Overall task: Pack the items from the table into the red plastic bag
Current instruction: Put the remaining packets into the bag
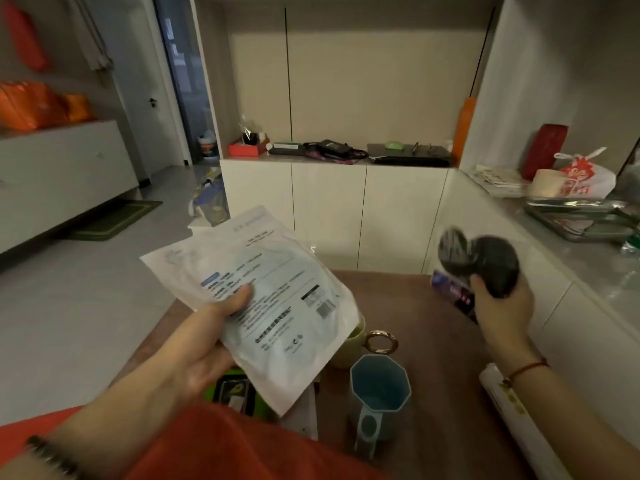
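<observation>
My left hand (204, 344) pinches the flat white packet (263, 292), its long axis running upper left to lower right. My right hand (502, 306) grips a blurred dark bundle (491, 268) at right. The red bag (225, 445), I judge, lies bottom centre, nearest my left.

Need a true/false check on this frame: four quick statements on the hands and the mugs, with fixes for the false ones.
1. The left hand holds a white packet with printed text. True.
2. The right hand is empty. False: it grips a dark rounded item, too blurred to identify.
3. The blue mug stands upright on the table. True.
4. The pale green mug stands right of the blue mug. False: it is to the left and farther back, partly hidden by the white packet.
</observation>
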Motion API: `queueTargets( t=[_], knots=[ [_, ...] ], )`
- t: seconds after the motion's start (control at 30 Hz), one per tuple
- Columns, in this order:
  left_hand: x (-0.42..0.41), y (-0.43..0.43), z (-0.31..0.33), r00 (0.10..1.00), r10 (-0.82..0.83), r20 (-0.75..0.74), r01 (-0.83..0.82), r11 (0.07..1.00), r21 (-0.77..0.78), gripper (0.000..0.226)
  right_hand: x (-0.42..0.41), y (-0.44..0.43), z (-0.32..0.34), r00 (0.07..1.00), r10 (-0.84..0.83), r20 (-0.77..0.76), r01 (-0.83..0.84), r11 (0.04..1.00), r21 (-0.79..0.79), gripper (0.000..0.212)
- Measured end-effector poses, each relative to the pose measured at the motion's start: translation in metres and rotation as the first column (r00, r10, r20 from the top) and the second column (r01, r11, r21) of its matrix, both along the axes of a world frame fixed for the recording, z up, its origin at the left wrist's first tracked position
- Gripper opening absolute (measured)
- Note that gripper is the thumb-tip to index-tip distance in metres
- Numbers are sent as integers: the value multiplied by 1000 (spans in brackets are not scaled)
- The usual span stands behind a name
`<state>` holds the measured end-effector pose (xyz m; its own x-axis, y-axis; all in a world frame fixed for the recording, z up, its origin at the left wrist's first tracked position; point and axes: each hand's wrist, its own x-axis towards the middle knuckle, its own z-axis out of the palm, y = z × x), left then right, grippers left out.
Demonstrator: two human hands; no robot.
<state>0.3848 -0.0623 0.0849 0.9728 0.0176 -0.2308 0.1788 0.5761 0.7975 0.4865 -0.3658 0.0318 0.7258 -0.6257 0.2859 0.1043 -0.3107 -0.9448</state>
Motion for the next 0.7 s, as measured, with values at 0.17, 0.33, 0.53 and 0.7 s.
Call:
queueTargets(
  t=[0.17,0.33,0.53,0.7],
  knots=[
    [-30,-20,44,989,-108,105,114,992,-53,48,-113,58,106,706,626,330,-250,657,-711,39],
    [-84,-26,90,966,-237,105,247,964,-98,66,-169,87,133,583,780,-228,-414,43,-909,57],
    [-157,7,120,989,-127,80,119,988,98,20,-248,106,187,533,795,-288,-834,436,-339,87],
    [-205,30,149,966,-151,209,101,967,235,32,-280,145,203,323,920,-223,-901,371,226,41]
  ],
)
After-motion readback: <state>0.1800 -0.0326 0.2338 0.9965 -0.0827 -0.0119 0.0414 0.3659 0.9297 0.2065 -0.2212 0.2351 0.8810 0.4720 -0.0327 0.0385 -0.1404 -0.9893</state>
